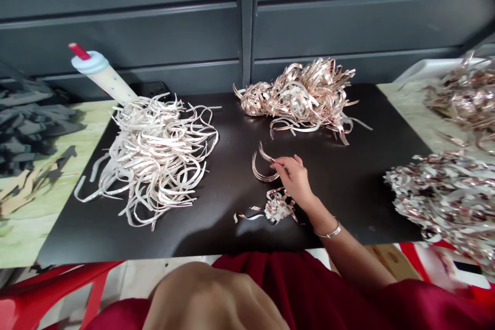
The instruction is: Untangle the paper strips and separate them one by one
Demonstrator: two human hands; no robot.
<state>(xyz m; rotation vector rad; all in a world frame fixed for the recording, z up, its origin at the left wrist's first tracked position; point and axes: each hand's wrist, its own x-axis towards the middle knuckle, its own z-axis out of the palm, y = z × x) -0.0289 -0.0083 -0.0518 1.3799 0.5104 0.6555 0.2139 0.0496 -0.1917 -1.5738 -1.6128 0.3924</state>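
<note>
My right hand (296,180) is closed in a pinch on the end of a few curved rose-gold strips (265,177), just above the dark tabletop. A small heap of cut strip scraps (279,206) lies right below this hand. At the bottom, close to the camera, a blurred tan shape beside the red cloth looks like my left hand (212,296); its fingers cannot be made out. To the left spreads a large pile of pale-backed strips (158,152). Beyond my right hand sits a bundle of shiny rose-gold strips (305,95).
A white tumbler with a blue lid (112,80) leans at the back left, near a dark phone (152,87). More shiny strips (444,193) are heaped at the right edge. Grey pieces (29,134) lie at far left. A dark panelled wall (174,36) stands behind.
</note>
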